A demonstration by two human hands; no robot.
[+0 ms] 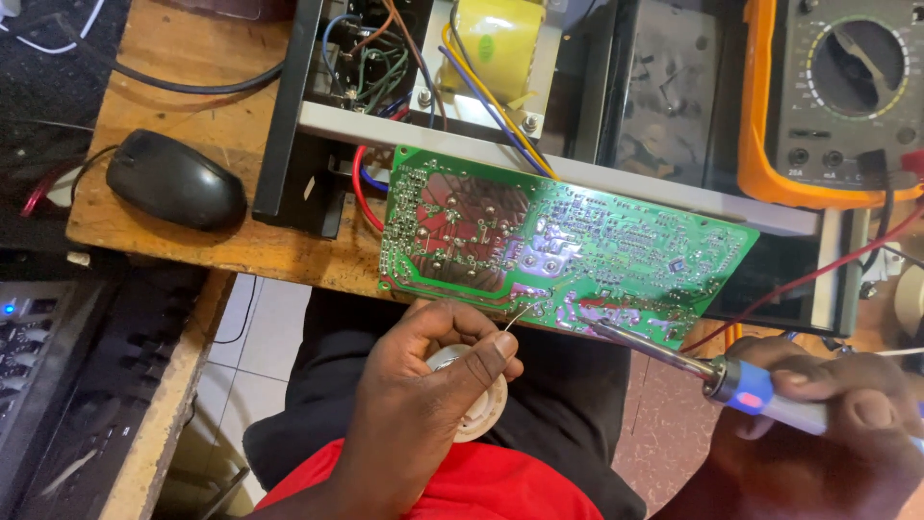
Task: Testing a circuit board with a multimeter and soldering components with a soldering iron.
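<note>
Left hand [433, 385], lower centre of frame, fingers curled tight around a small white solder spool [474, 409], thin solder wire [521, 314] fed out to the lower edge of the green printed circuit board [568, 246], solder side up, mid-frame. Right hand [837, 414], lower right, fingers closed on the blue-collared grey-handled soldering iron [693, 361], tip on the board's lower edge just right of the wire. Black computer mouse [175, 180] on the wooden bench [192, 67] upper left; orange-cased multimeter [828, 96] upper right; yellow-taped transformer [496, 43] inside the open metal chassis [597, 178] top centre.
</note>
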